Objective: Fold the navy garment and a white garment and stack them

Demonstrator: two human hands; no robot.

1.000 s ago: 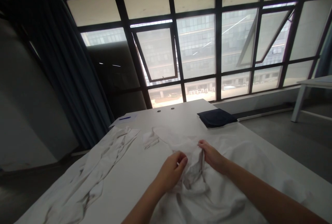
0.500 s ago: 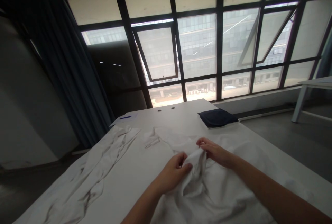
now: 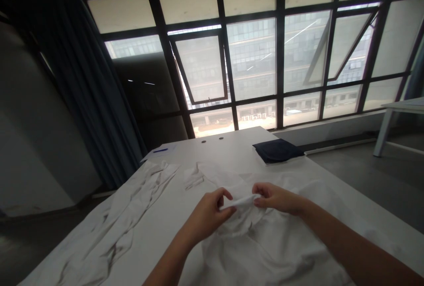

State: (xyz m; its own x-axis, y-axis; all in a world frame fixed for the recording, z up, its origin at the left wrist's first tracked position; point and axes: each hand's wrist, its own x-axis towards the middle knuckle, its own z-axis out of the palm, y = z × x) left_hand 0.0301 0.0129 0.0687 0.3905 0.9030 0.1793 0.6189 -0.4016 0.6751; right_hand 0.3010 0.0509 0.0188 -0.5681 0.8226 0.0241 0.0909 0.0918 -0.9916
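A crumpled white garment [image 3: 265, 250] lies on the white table [image 3: 232, 149] in front of me. My left hand [image 3: 207, 213] pinches a fold of its cloth between thumb and fingers. My right hand [image 3: 276, 197] pinches the same fold a short way to the right, so a short strip of white fabric is stretched between the two hands, lifted a little above the pile.
A second white garment [image 3: 122, 219] lies spread along the table's left side. A folded dark blue cloth [image 3: 277, 150] sits at the far right. A blue pen [image 3: 160, 150] and paper lie at the far left corner. Big windows stand behind; another table [image 3: 400, 109] is at right.
Both hands have shifted their grip on the white garment: the bunched fold they held upright is now pulled sideways into a taut strip between them. My left hand moved slightly left.
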